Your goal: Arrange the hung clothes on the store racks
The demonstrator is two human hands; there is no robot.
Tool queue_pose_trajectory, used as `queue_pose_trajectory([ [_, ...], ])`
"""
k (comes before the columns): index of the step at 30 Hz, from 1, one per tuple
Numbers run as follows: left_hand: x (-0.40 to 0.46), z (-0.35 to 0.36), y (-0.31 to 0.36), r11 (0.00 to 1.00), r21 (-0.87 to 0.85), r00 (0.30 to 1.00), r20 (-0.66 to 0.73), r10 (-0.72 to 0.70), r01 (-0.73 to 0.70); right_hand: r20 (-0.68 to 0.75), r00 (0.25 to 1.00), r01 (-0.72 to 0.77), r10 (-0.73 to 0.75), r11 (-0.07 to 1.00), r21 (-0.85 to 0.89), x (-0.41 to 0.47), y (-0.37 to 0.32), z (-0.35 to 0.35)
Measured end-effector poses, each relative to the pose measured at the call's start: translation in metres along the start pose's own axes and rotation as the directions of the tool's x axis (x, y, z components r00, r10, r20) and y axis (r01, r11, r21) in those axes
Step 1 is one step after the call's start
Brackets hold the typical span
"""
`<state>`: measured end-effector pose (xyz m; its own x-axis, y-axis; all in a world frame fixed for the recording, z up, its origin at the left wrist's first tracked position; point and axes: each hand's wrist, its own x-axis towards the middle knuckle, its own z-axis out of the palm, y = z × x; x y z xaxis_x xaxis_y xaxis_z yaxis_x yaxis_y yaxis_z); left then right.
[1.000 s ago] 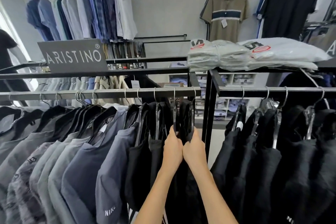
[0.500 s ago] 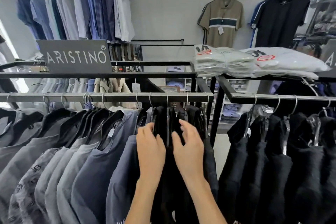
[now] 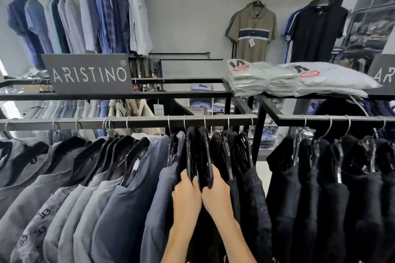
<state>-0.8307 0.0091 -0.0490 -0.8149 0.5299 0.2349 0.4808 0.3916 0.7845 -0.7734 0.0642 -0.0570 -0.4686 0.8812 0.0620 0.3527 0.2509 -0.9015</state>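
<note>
Hanging off the long grey metal rail (image 3: 139,123), left to right: grey and slate-blue shirts (image 3: 89,194), then black shirts on black plastic hangers (image 3: 215,156). Above the rail's right end, bagged folded pale shirts (image 3: 265,78) sit stacked on the black shelf (image 3: 320,97). Shirts at the far left of the rail are cut off by the frame. Below the rail, both hands are side by side: left hand (image 3: 187,196) and right hand (image 3: 215,196) each curl around a black hanger's shoulder, fingertips buried in fabric.
</note>
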Motion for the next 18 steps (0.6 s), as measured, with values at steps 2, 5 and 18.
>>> queue_pose_trajectory([
  [2,0.0,0.0,0.005,1.0,-0.003,1.0,-0.008,-0.012,0.012,-0.027,1.0,-0.006,0.007,0.999,0.043,-0.001,0.0,0.0],
  [5,0.001,0.001,0.01,0.999,0.035,0.999,0.006,-0.032,0.032,-0.068,0.997,-0.016,0.021,0.997,0.079,-0.003,-0.003,-0.004],
  [18,0.003,-0.005,0.001,0.996,0.083,0.999,0.05,-0.013,0.009,-0.016,1.0,-0.007,0.009,0.994,0.106,-0.006,-0.009,0.0],
])
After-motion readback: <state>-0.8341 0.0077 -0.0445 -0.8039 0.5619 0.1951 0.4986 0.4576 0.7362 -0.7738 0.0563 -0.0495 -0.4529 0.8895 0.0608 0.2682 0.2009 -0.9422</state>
